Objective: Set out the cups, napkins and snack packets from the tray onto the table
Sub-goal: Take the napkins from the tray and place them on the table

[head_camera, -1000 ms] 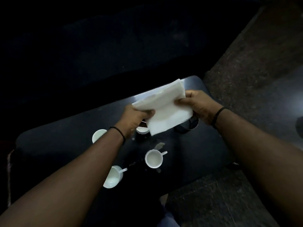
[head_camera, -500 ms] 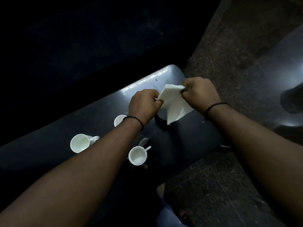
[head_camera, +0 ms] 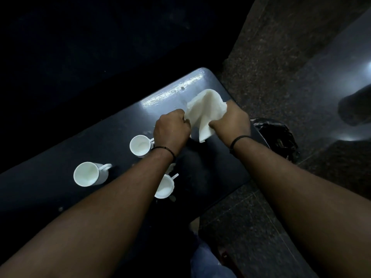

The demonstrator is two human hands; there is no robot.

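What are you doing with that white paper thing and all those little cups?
A person is holding a white napkin with both hands: the left hand grips one side and the right hand grips the other, above the far end of a dark table. Three white cups stand on the table nearer the person, one partly hidden behind the left forearm. The room is dim, so no tray or snack packets can be made out.

Both hands (head_camera: 200, 127) around napkin (head_camera: 204, 111)

glossy table (head_camera: 112, 135), soft paper napkin (head_camera: 204, 109)
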